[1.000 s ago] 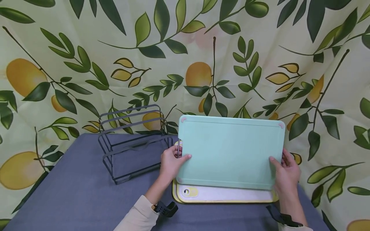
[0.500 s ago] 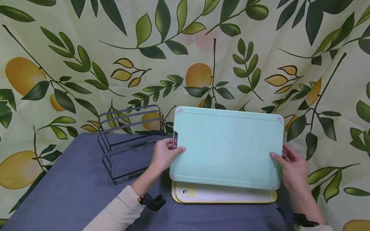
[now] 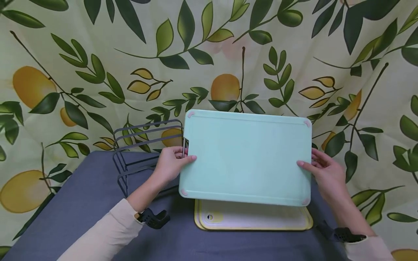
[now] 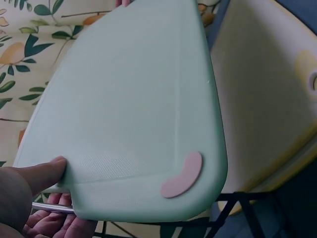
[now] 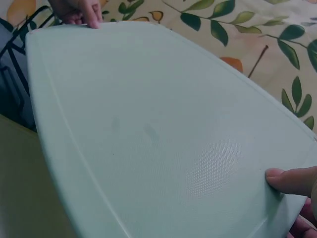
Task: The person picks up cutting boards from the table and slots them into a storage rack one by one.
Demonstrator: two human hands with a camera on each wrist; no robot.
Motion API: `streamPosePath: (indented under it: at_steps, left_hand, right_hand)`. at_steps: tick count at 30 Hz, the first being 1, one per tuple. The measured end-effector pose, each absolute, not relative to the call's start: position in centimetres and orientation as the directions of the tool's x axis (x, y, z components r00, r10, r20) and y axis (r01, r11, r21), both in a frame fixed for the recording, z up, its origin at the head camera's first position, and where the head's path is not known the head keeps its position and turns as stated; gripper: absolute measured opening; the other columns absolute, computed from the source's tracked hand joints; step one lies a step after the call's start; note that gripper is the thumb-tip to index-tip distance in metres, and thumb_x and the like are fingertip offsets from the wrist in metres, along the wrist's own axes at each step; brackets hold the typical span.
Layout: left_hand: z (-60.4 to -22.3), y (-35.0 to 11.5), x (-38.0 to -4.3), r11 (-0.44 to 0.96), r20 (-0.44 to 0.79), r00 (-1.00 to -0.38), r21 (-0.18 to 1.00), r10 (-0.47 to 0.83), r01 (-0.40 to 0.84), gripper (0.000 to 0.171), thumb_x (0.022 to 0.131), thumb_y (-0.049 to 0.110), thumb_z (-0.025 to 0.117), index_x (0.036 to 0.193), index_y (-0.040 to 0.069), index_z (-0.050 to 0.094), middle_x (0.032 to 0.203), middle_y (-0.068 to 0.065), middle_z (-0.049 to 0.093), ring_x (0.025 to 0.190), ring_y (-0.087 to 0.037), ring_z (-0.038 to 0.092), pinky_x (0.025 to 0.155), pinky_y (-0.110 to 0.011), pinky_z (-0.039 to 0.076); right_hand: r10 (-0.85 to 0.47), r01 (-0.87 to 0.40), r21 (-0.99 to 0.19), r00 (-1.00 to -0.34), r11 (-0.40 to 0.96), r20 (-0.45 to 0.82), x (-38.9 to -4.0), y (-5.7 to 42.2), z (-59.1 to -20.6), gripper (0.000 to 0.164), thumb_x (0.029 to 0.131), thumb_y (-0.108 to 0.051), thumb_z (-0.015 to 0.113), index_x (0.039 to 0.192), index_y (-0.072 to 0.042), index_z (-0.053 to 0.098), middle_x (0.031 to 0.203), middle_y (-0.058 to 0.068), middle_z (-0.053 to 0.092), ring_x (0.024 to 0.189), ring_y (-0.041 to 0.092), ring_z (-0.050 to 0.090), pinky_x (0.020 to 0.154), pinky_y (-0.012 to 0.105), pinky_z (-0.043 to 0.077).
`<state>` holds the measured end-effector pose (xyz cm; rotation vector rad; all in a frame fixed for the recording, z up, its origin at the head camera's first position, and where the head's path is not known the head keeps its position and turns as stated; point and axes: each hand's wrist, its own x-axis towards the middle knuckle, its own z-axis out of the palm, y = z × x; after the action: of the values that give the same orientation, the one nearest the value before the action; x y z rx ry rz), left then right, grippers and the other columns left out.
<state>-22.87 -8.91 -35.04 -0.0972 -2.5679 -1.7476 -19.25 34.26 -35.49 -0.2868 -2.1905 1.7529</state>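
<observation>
Both hands hold up a mint-green cutting board (image 3: 245,159) with pink corner pads, tilted so its broad face shows. My left hand (image 3: 171,163) pinches the left edge at the metal handle (image 4: 52,208), thumb on the front and fingers behind. At the opposite edge my right hand (image 3: 328,174) grips it the same way, its thumb (image 5: 292,181) pressed on the face. Below lie white cutting boards with yellow rims (image 3: 254,217), stacked flat; the green board hides their upper part.
A black wire rack (image 3: 125,165) with several upright dividers stands on the left, partly behind the left hand and the green board. Blue-grey cloth (image 3: 75,206) covers the table. A leaf-and-fruit patterned curtain (image 3: 196,83) hangs behind.
The green board has risen off the stacked boards and shifted left toward the rack, both hands moving with it. More of the white boards shows beneath.
</observation>
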Motion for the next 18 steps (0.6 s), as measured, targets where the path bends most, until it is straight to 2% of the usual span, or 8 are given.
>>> streamPosePath:
  at_steps: [7,14,18]
  left_hand:
    - [-33.5,-11.0,-22.8,0.395,0.04,-0.999,0.918,0.028,0.047,0.034,0.091,0.02,0.077,0.112,-0.005,0.068,0.104,-0.019,0.077,0.085,-0.012,0.074,0.075,-0.03,0.061]
    - [-32.3,-13.0,-22.5,0.405,0.017,-1.0,0.914,0.013,0.021,0.036,0.09,0.022,0.078,0.114,-0.003,0.068,0.107,-0.017,0.077,0.085,-0.007,0.071,0.074,-0.024,0.058]
    - [-31.5,-14.1,-22.4,0.427,0.004,-1.0,0.904,0.011,0.009,0.04,0.091,0.026,0.077,0.117,-0.003,0.067,0.111,-0.017,0.076,0.084,-0.003,0.07,0.074,-0.022,0.056]
  right_hand:
    - [0.255,-0.027,-0.89,-0.954,0.456,0.159,-20.5,33.2,-33.5,0.084,0.086,-0.029,0.082,0.154,-0.003,0.04,0.097,-0.026,0.06,0.087,-0.007,0.059,0.072,0.007,0.051]
    - [0.206,-0.032,-0.847,-0.965,0.53,0.165,-21.8,32.1,-31.7,0.088,0.084,-0.037,0.083,0.155,-0.006,0.04,0.1,-0.023,0.058,0.086,-0.005,0.06,0.073,0.009,0.053]
    - [0.143,-0.07,-0.832,-0.974,0.551,0.177,-22.6,31.5,-30.9,0.087,0.085,-0.036,0.082,0.155,-0.007,0.039,0.104,-0.02,0.057,0.085,-0.003,0.06,0.073,0.01,0.053]
